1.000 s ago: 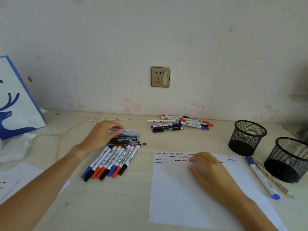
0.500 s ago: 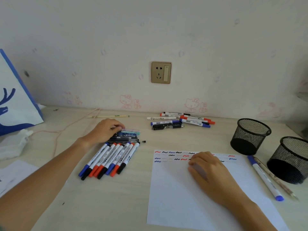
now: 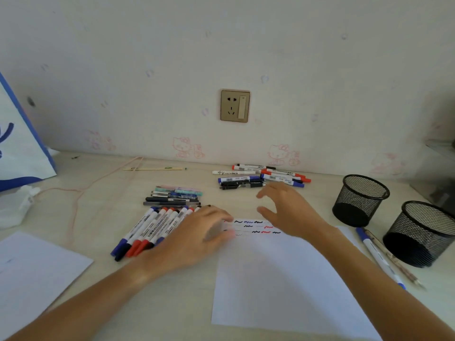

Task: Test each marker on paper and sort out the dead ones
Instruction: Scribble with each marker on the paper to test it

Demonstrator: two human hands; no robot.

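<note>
reaching our right hand [image 3: 286, 209] toward the far pile of markers [image 3: 261, 176], empty and spread.

we judge the next pick falls to this hand: the pile lies just beyond its fingertips, near the wall, and the barrels run left to right, across our reach, so a pinch from above across a barrel should suit. our left hand [image 3: 194, 238], fingers loosely straight and blurred, holds nothing and rests over the near row of markers [image 3: 150, 230] at the left edge of the test paper [image 3: 283, 279], farther from that pile.
</note>
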